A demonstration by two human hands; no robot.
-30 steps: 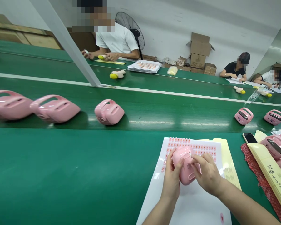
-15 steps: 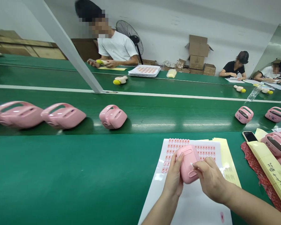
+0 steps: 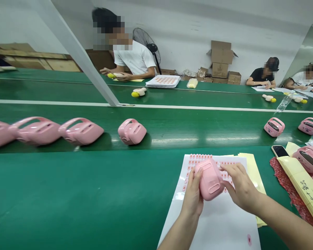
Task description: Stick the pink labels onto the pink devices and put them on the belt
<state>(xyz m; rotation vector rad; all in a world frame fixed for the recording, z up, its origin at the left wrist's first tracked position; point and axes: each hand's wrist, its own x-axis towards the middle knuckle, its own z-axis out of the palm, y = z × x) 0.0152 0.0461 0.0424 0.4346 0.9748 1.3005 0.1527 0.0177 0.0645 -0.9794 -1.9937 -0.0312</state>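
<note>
Head view: left hand [image 3: 194,194] was clamped round a pink case [image 3: 210,182], lower half of frame, right of centre. Right hand [image 3: 243,190] was at the case's right edge, thumb and fingers apart; could not tell whether it touched. Below both, a white sticker sheet [image 3: 214,225] lay on the green surface [image 3: 80,201]. Phone [image 3: 280,151] lay at frame right.

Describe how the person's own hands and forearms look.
The left hand and right hand are both ungloved. No sleeve shows on either forearm as far as the picture's edge, and no watch, bracelet or ring is visible. The fingernails are too small to make out.
</note>
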